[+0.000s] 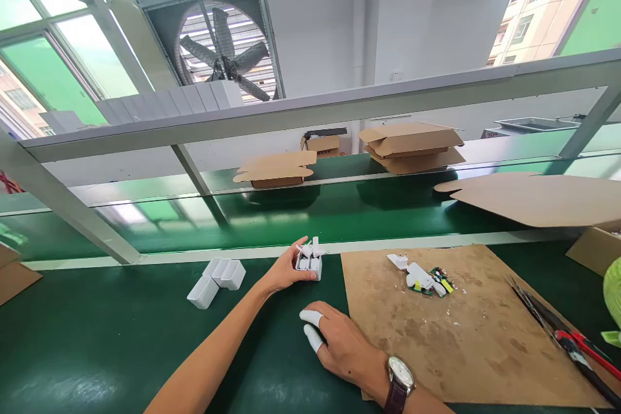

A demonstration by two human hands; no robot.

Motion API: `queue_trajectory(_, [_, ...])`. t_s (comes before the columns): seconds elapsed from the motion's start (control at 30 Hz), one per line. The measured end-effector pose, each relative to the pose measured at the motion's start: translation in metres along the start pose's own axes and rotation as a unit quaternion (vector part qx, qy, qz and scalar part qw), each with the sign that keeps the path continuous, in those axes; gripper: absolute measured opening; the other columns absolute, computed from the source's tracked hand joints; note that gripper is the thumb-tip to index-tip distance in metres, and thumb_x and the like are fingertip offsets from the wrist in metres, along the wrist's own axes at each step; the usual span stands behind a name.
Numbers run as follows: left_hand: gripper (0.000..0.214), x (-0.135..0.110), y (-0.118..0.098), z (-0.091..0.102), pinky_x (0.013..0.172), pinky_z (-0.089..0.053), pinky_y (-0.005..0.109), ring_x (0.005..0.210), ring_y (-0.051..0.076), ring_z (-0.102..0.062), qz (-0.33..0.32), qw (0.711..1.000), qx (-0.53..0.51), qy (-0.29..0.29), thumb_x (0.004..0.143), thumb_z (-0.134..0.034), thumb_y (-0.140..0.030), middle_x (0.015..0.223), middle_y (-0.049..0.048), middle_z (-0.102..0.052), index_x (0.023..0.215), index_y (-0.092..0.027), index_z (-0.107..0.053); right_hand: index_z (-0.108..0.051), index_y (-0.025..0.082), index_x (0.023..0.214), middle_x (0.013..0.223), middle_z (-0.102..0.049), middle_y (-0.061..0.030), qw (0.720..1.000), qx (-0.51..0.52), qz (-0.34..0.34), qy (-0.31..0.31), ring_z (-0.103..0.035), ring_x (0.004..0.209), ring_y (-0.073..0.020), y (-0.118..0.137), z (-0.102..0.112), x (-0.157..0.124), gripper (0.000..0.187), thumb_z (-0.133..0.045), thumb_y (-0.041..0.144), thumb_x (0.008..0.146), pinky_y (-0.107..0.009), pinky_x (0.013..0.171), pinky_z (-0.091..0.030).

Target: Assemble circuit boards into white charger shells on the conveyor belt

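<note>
My left hand (287,272) reaches forward over the green table and grips a small cluster of white plastic plug housings (309,260) between thumb and fingers. My right hand (339,344) rests on the table nearer to me, fingers curled down, with white finger cots on two fingertips and a wristwatch (400,376) on the wrist; nothing shows in it. To the left lie several empty white plastic shells (217,279). On the brown board (466,330) lie white plug parts and a small green circuit board (423,278).
Red-handled pliers and dark tools (563,333) lie at the board's right edge. Cardboard boxes (410,145) and a flat cardboard sheet (538,199) sit on the green conveyor beyond. A metal frame rail (310,118) crosses above. A large fan (224,57) is in the wall.
</note>
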State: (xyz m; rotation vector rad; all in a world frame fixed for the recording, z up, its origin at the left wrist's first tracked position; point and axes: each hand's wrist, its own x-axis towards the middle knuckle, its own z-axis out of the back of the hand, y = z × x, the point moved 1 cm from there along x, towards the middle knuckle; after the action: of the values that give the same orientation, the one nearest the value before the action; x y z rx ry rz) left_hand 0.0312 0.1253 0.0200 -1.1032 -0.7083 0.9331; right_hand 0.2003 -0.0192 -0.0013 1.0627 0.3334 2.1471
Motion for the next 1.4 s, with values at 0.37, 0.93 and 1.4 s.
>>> queue_trajectory(0.37, [0.096,-0.026,-0.013,0.035,0.11,-0.044,0.055,0.127,0.034,-0.056,-0.005,0.98,0.166,-0.112,0.062,-0.091,-0.038,0.138,0.0139,-0.06,0.147,-0.023,-0.049,-0.059,0.022,0.124,0.116,-0.071,-0.0105,1.0,-0.01,0.012,0.019,-0.07,0.099,-0.0242,-0.005,-0.003,-0.003,0.037,-0.043,0.007,0.095,-0.04,0.088,-0.062])
queue_trajectory(0.93, [0.019,-0.12,0.001,0.076,0.102,-0.051,0.054,0.127,0.034,-0.058,-0.109,0.843,0.461,-0.255,0.093,-0.06,-0.032,0.133,0.0109,-0.066,0.079,-0.023,-0.069,-0.064,0.02,0.116,0.112,-0.072,-0.0101,0.999,-0.023,0.016,0.04,-0.069,0.097,-0.0234,-0.001,-0.002,-0.002,0.029,-0.047,0.008,0.096,-0.038,0.086,-0.058])
queue_trajectory(1.4, [0.012,-0.093,-0.001,0.0,0.086,-0.062,0.032,0.113,0.024,-0.07,-0.207,0.93,0.302,-0.033,0.095,-0.058,-0.032,0.138,0.0087,-0.063,0.098,-0.025,-0.067,-0.065,0.018,0.122,0.129,-0.066,-0.0173,0.931,-0.298,-0.2,0.06,-0.061,0.119,-0.0326,-0.05,0.123,-0.007,0.035,-0.054,0.012,0.089,-0.05,0.104,-0.047])
